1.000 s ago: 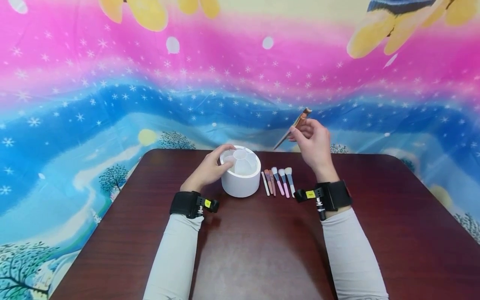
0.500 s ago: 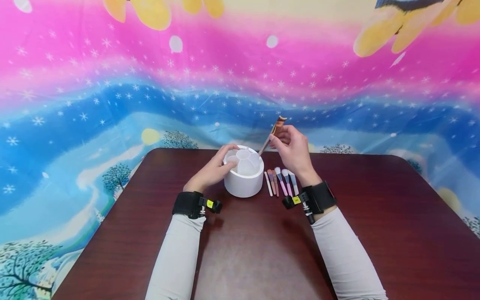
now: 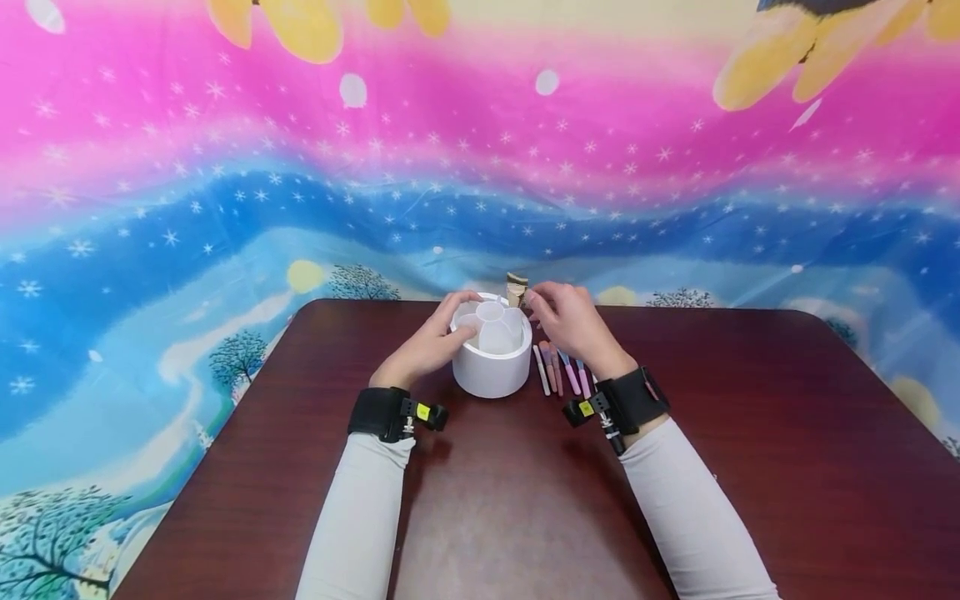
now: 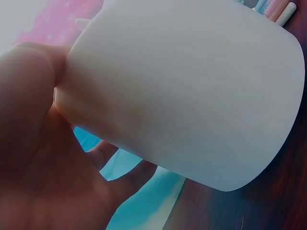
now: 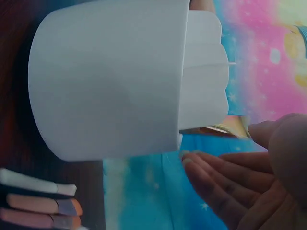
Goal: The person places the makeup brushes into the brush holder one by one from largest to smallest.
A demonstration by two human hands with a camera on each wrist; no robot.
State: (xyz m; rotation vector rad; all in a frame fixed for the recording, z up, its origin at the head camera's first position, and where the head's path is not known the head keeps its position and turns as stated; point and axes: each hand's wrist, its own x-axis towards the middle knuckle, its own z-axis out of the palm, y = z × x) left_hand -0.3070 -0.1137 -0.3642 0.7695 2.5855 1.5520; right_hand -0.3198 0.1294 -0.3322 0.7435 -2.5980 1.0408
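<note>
A round white brush holder (image 3: 491, 375) with a scalloped divider insert (image 5: 206, 72) stands on the table. My left hand (image 3: 423, 348) grips its left side, the thumb at the near rim and the fingers reaching round the back. A gold-coloured makeup brush (image 3: 517, 288) stands in the holder's right rear part, flared end up; its lower part is hidden inside. Just right of it, my right hand (image 3: 573, 321) has its fingers extended. In the right wrist view the thumb (image 5: 266, 132) is close to the brush's top, with the other fingers apart from it.
Several makeup brushes (image 3: 555, 375) with white, brown and pink handles lie in a row right of the holder, partly under the right hand. The dark wooden table (image 3: 480, 517) ends behind the holder at a printed cloth backdrop (image 3: 375, 192).
My right hand has moved left and down to the holder, and the brush it pinched now stands inside, with the fingers loosened from it. The left hand keeps its grip on the holder.
</note>
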